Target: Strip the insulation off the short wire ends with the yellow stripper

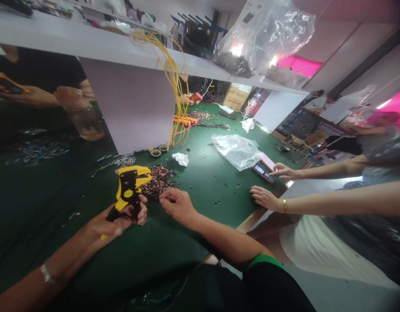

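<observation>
Left hand: our left hand is closed around the black handle of a yellow automatic wire stripper, its fingers wrapped under the grip.

Right hand: our right hand lies half curled at 3 o'clock from the left, its fingertips at the heap's edge; we cannot tell whether they pinch anything.

Heap: a heap of copper-coloured wire offcuts lies at 11 o'clock from the right hand, the nearer of our two hands.

Stripper axis: it runs from 7 o'clock at the handle to 1 o'clock at the jaws, which sit just beside the heap.

Around: on the green work mat, two tape rolls lie at 12 o'clock from the heap, a crumpled tissue at 1 o'clock, and a clear plastic bag farther off at 2 o'clock.

Co-worker: another person's hands rest at 3 o'clock from our right hand, one near a keypad phone.
</observation>
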Demonstrator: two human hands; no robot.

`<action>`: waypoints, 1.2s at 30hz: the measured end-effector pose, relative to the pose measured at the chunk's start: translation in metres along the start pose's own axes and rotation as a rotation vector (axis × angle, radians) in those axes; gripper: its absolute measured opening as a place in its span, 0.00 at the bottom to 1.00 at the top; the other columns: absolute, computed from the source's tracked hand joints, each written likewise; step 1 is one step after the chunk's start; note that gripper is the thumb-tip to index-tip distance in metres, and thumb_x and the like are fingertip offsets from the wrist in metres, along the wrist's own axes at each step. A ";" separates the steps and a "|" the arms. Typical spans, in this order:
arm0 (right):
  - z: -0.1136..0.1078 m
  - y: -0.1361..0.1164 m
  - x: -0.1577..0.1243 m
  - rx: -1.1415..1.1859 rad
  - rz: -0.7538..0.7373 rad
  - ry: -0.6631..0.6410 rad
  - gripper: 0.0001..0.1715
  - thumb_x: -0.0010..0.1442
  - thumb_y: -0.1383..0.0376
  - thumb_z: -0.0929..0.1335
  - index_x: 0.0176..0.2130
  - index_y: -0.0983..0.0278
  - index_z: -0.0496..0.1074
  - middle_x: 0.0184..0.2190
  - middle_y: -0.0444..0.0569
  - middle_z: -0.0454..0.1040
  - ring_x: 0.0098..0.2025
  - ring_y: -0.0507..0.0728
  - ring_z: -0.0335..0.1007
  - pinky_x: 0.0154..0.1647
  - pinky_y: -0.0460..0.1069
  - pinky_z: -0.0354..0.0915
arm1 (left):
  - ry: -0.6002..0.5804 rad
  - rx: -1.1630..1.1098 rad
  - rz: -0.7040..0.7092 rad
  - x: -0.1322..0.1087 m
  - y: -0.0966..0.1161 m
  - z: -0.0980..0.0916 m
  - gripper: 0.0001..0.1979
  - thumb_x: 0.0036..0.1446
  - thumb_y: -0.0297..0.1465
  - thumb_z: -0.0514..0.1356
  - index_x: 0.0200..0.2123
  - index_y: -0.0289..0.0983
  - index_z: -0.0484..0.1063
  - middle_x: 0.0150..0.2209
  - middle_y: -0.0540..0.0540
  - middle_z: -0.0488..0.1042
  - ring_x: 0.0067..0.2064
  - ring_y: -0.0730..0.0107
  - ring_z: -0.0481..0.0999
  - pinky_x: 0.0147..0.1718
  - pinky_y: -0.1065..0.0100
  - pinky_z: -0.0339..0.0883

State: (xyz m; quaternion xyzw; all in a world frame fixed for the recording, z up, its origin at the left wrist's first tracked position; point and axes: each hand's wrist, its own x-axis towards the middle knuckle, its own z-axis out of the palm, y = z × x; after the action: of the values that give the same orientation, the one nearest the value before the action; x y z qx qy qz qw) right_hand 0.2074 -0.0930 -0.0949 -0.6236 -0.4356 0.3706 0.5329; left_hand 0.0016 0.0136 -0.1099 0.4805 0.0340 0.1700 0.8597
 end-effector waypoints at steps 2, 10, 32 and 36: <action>0.000 0.001 0.000 -0.009 -0.006 0.000 0.04 0.54 0.62 0.69 0.31 0.60 0.73 0.19 0.39 0.67 0.20 0.49 0.62 0.18 0.43 0.58 | -0.006 -0.001 -0.001 0.000 0.000 0.000 0.38 0.43 0.35 0.68 0.60 0.37 0.66 0.41 0.42 0.72 0.42 0.57 0.69 0.44 0.56 0.62; 0.000 0.003 -0.002 -0.052 -0.014 0.014 0.04 0.55 0.62 0.69 0.31 0.60 0.74 0.20 0.39 0.68 0.21 0.50 0.63 0.20 0.44 0.60 | -0.023 0.008 0.008 0.002 0.000 -0.001 0.37 0.43 0.35 0.67 0.59 0.36 0.66 0.41 0.41 0.71 0.41 0.57 0.69 0.42 0.55 0.64; 0.000 -0.001 -0.007 -0.088 -0.070 0.018 0.04 0.56 0.63 0.69 0.30 0.60 0.74 0.21 0.40 0.69 0.22 0.50 0.62 0.22 0.45 0.59 | 0.007 -0.023 -0.013 -0.001 0.000 0.001 0.38 0.44 0.35 0.68 0.60 0.38 0.66 0.41 0.42 0.71 0.43 0.56 0.69 0.44 0.55 0.63; -0.001 -0.001 -0.007 -0.131 -0.086 0.019 0.06 0.56 0.62 0.69 0.31 0.61 0.76 0.22 0.41 0.71 0.23 0.50 0.63 0.24 0.45 0.59 | -0.002 -0.046 -0.002 0.000 0.003 0.003 0.38 0.44 0.34 0.68 0.60 0.38 0.66 0.41 0.42 0.71 0.43 0.56 0.69 0.44 0.56 0.64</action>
State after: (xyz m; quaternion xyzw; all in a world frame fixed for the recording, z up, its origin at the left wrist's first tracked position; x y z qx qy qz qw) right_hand 0.2055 -0.0998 -0.0939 -0.6415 -0.4800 0.3121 0.5105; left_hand 0.0019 0.0126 -0.1062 0.4606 0.0297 0.1691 0.8709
